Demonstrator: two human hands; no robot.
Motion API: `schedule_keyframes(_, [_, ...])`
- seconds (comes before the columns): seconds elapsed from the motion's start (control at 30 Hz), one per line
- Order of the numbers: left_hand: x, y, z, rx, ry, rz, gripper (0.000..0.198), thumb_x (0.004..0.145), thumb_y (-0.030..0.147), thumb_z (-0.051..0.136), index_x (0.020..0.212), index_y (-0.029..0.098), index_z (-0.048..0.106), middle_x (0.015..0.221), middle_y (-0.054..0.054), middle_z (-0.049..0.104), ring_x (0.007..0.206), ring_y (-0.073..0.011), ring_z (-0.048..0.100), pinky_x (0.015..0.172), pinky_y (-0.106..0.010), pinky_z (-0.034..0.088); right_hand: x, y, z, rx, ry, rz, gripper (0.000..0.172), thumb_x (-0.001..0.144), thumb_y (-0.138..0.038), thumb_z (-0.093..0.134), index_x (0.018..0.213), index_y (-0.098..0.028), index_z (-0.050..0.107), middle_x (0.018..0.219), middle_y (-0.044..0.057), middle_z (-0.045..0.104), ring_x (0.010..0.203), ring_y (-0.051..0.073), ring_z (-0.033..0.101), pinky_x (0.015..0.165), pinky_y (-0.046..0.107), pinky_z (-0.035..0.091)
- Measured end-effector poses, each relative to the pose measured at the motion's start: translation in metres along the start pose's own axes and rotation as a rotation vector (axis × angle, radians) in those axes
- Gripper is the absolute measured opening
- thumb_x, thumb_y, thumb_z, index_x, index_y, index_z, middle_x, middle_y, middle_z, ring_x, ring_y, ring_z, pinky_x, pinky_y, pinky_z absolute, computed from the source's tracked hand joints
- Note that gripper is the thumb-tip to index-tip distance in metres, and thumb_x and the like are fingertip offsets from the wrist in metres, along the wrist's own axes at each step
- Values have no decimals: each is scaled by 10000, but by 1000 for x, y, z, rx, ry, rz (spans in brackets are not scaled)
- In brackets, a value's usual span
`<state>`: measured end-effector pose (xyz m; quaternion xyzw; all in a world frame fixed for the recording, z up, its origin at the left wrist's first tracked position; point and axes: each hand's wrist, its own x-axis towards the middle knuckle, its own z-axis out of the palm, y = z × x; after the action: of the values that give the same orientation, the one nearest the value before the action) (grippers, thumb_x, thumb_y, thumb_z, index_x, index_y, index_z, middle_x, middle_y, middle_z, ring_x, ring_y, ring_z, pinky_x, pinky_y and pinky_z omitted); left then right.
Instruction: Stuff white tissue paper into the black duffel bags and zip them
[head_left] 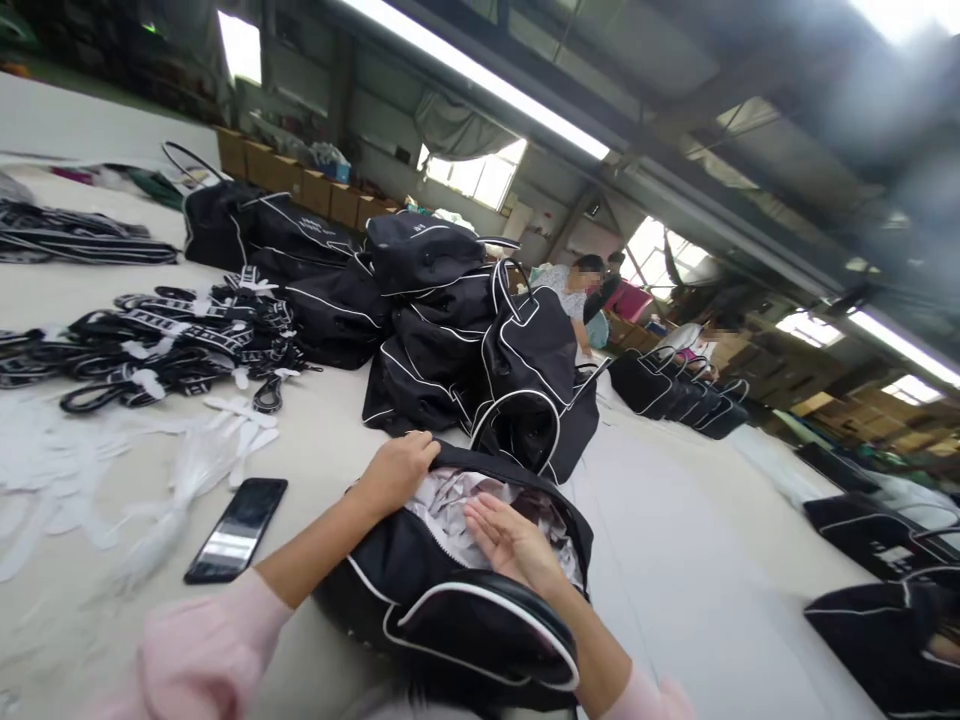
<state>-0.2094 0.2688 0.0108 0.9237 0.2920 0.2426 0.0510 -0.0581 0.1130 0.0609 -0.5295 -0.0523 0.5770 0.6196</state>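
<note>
A black duffel bag (480, 640) with white piping lies unzipped in front of me on the pale table. Crumpled whitish paper (450, 510) fills its opening. My left hand (401, 470) is closed on the far left edge of the bag's opening. Over the paper, my right hand (517, 545) has its fingers stretched out and holds nothing; whether it presses on the paper I cannot tell. One white-edged bag handle (491, 620) arches across the near side, below my right hand.
Behind stands a pile of black bags (442, 330). On the left lie black-and-white straps (187, 335), white strips (60, 470) and a phone (236, 530). More bags (877, 530) line the right side. Other people (574, 285) are farther back.
</note>
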Motion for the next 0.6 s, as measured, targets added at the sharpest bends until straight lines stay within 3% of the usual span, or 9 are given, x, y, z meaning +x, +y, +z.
schedule_keyframes(0.1, [5, 8, 3, 35, 27, -34, 177, 847, 25, 497, 852, 167, 602, 860, -55, 634, 842, -229, 622, 699, -327, 492, -5, 6, 9, -150, -237, 135, 519, 536, -133, 866, 1007, -51, 663, 1050, 175, 732, 905, 200, 721, 843, 259, 549])
schedule_keyframes(0.17, [-1, 7, 3, 44, 90, -93, 157, 848, 37, 509, 858, 172, 587, 867, -46, 627, 839, -226, 618, 702, -326, 472, 0, 13, 18, -230, -291, 153, 423, 582, -123, 839, 959, -50, 661, 982, 166, 740, 774, 147, 711, 751, 212, 537])
schedule_keyframes(0.3, [-20, 10, -1, 54, 244, -141, 151, 856, 47, 530, 824, 188, 573, 821, -21, 596, 788, -206, 590, 683, -313, 425, 30, 15, 32, -189, -191, 186, 204, 702, -197, 768, 793, -75, 632, 781, 142, 726, 703, 170, 694, 762, 271, 546])
schedule_keyframes(0.4, [-35, 30, -5, 96, 300, -92, 181, 871, 42, 519, 774, 191, 551, 772, -23, 565, 749, -211, 551, 660, -323, 394, 50, 10, 35, -174, -111, 177, 67, 707, -76, 656, 762, -100, 626, 692, 82, 695, 705, 175, 683, 768, 305, 548])
schedule_keyframes(0.5, [-51, 58, -8, 150, 333, -105, 226, 879, 32, 509, 726, 198, 529, 719, -25, 533, 691, -221, 505, 630, -343, 368, 57, 19, 35, -241, -63, 92, 174, 619, 26, 625, 672, -136, 587, 582, -13, 618, 608, 118, 604, 681, 243, 524])
schedule_keyframes(0.6, [-65, 77, -8, 173, 348, -156, 243, 854, -5, 506, 721, 198, 526, 694, -23, 519, 665, -223, 482, 604, -350, 351, 56, 42, 38, -345, -98, 69, 135, 678, -80, 731, 737, -127, 619, 624, -18, 613, 596, 111, 571, 594, 229, 497])
